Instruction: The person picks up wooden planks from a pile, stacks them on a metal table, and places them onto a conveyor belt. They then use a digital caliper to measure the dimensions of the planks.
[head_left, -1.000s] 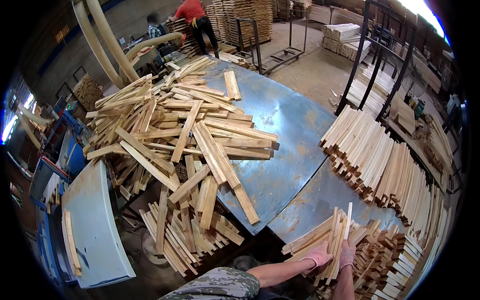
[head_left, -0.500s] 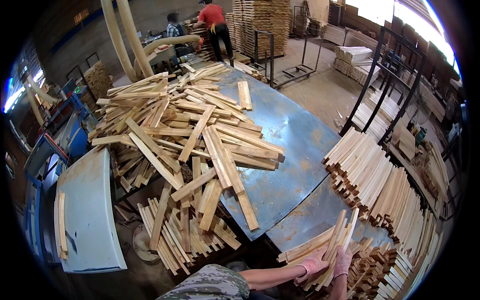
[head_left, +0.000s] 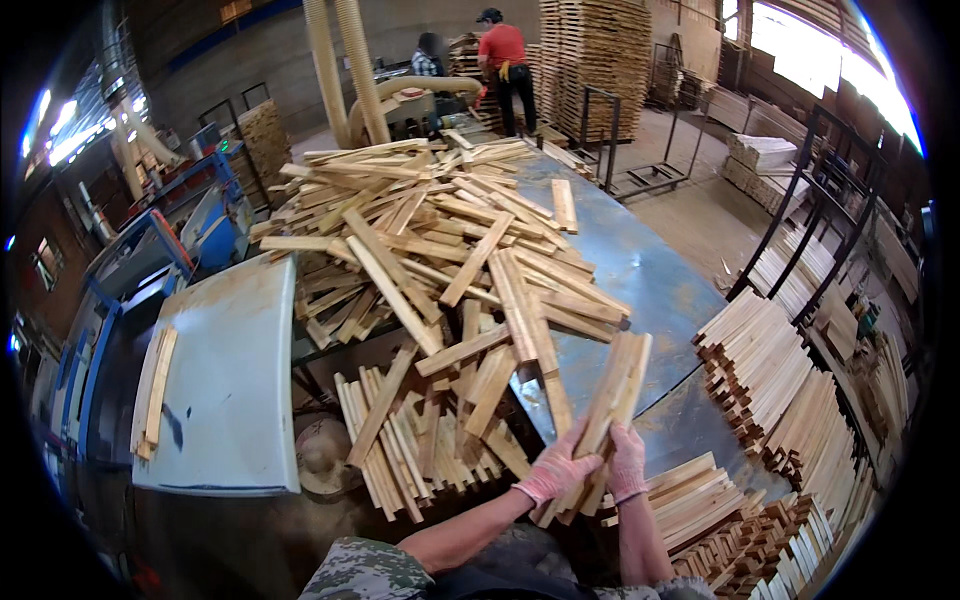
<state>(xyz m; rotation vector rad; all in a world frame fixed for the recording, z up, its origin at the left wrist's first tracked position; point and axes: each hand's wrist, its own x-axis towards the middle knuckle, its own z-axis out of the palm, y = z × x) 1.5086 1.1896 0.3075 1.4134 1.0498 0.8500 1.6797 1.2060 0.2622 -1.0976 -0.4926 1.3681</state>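
Both my hands wear pink gloves and grip one bundle of short wooden slats (head_left: 608, 410), held tilted up over the near edge of the blue metal table (head_left: 640, 270). My left hand (head_left: 553, 472) clasps the bundle's lower left side. On the lower right side, my right hand (head_left: 627, 462) is closed around it. A big loose heap of slats (head_left: 440, 240) covers the table's left half. Neatly stacked slats (head_left: 760, 360) lie along its right edge, with more stacked slats (head_left: 720, 510) just right of my hands.
A pale curved panel (head_left: 225, 380) with two slats on it sits at the left. Fallen slats (head_left: 420, 440) pile below the table. Two people (head_left: 500, 60) stand at the far end by tall pallet stacks (head_left: 600, 50). Black metal racks (head_left: 820, 200) stand at the right.
The bundle has risen from the low stack at the right and swung left and up over the table edge, with both hands still around it. My view has tilted upward.
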